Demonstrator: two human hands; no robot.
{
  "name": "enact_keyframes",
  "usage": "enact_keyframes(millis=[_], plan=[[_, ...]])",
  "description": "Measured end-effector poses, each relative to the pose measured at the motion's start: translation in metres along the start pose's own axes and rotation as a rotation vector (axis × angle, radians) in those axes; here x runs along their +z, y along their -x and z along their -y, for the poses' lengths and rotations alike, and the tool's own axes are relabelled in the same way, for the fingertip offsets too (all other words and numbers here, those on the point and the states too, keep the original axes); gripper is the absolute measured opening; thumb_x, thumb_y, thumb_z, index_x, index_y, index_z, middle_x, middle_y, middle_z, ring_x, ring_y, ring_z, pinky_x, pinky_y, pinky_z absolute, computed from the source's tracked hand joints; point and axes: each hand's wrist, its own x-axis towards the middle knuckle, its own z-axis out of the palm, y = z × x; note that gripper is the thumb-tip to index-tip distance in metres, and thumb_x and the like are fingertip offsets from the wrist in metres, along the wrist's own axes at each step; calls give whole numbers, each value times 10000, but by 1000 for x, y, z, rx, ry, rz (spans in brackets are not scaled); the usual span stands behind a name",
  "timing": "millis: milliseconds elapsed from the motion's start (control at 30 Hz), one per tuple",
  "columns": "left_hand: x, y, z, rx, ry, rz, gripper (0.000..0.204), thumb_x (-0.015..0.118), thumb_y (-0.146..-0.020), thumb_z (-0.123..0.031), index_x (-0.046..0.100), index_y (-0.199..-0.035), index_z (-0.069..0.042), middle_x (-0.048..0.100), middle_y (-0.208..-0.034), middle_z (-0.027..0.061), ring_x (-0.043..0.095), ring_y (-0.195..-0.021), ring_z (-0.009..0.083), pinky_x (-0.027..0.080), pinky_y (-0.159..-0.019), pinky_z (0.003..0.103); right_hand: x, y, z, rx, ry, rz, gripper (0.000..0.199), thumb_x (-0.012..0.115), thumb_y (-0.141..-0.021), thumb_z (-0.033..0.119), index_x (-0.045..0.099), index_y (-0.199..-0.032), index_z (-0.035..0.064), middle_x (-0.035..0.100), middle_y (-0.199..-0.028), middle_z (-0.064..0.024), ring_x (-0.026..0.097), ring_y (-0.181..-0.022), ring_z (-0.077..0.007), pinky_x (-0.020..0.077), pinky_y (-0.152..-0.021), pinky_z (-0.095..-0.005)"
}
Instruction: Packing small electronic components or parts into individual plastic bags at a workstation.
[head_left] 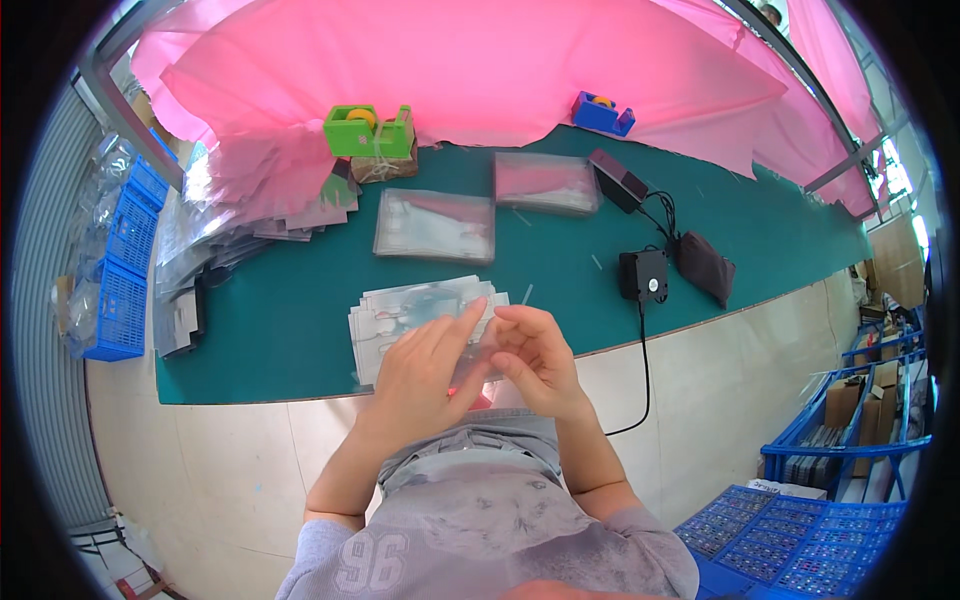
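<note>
In front of me on the green table lies a loose stack of flat, pale, clear plastic sleeves (385, 312), its sheets unevenly fanned. My left hand (420, 375) rests over the near part of this stack, fingers stretched forward and thumb apart. Close beside it, my right hand (540, 360) is curled, its thumb and fingers bent toward each other at the stack's right edge. A see-through film shows between the two hands, but what the right fingertips grip cannot be made out. Two neater stacks of clear sleeves, one left (435, 228) and one right (545, 185), lie beyond.
At the back stand a green tape dispenser (368, 132) on a wrapped block and a blue tape dispenser (603, 114). Many plastic sheets (250, 205) spread at left. A black box (642, 275) with a cable and a dark pouch (706, 268) sit right. Blue crates (120, 310) flank the table.
</note>
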Motion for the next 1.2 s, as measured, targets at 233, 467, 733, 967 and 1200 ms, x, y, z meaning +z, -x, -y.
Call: enact_keyframes(millis=[233, 467, 733, 967, 1200], plan=[[-4, 0, -1, 7, -10, 122, 605, 666, -834, -195, 482, -1376, 2, 646, -923, 130, 667, -777, 298, 516, -630, 385, -4, -7, 13, -313, 656, 81, 395, 630, -867, -58, 567, -1251, 11, 575, -1108, -137, 609, -962, -223, 523, -793, -306], [-6, -3, -5, -3, -2, 158, 497, 622, -873, -166, 522, -1327, 9, 656, -919, 138, 666, -808, 311, 521, -652, 399, 3, -5, 14, -274, 730, 8, 260, 621, -871, -58, 604, -1123, 0, 513, -1159, -155, 628, -921, -243, 527, -746, -317], [-1, -2, 3, 10, 150, 126, 296, 613, -850, -101, 628, -1136, -23, 594, -805, 132, 605, -749, 318, 470, -639, 404, 5, -3, 12, -244, 760, -21, 185, 617, -889, -38, 604, -1070, -2, 477, -1154, -152, 641, -882, -232, 532, -713, -314], [8, 4, 14, 26, 154, 57, 284, 626, -872, -103, 650, -1143, -24, 593, -782, 106, 580, -701, 264, 455, -635, 364, 2, -6, 18, -221, 824, -66, 148, 633, -878, -17, 607, -1018, 24, 515, -1089, -145, 618, -822, -247, 514, -677, -321], [17, 16, 23, -187, 295, 115, 246, 634, -895, -171, 687, -1088, -29, 687, -884, 145, 657, -752, 280, 492, -656, 375, -2, -7, 21, -152, 822, -37, 148, 639, -863, -28, 605, -998, 23, 509, -1092, -130, 626, -802, -235, 507, -649, -319]])
